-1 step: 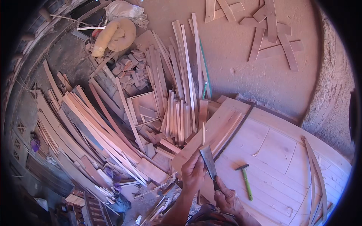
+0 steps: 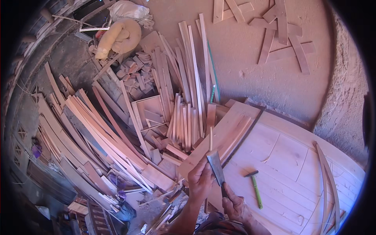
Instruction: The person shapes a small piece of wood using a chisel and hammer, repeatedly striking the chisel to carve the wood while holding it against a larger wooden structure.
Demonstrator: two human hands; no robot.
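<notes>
Near the lower middle, my left hand (image 2: 200, 178) is closed around a thin wooden strip (image 2: 211, 138), which sticks up above the fingers. Its thumb and fingertips are close against the blade of a wide flat chisel (image 2: 215, 163). The blade points up and slightly left, and covers part of the strip. My right hand (image 2: 234, 206) grips the chisel's dark handle from below, mostly hiding it. Right of the hands, a hammer (image 2: 256, 190) with a green handle and dark head lies on a pale wooden panel (image 2: 290, 172).
Long boards (image 2: 113, 137) and upright strips (image 2: 184, 121) crowd the left and middle. Small offcut blocks (image 2: 137, 74) are heaped behind them. A thick yellowish hose (image 2: 125, 37) is coiled at far left. Curved slats (image 2: 324, 172) lie on the panel's right; a wall (image 2: 250, 74) stands behind.
</notes>
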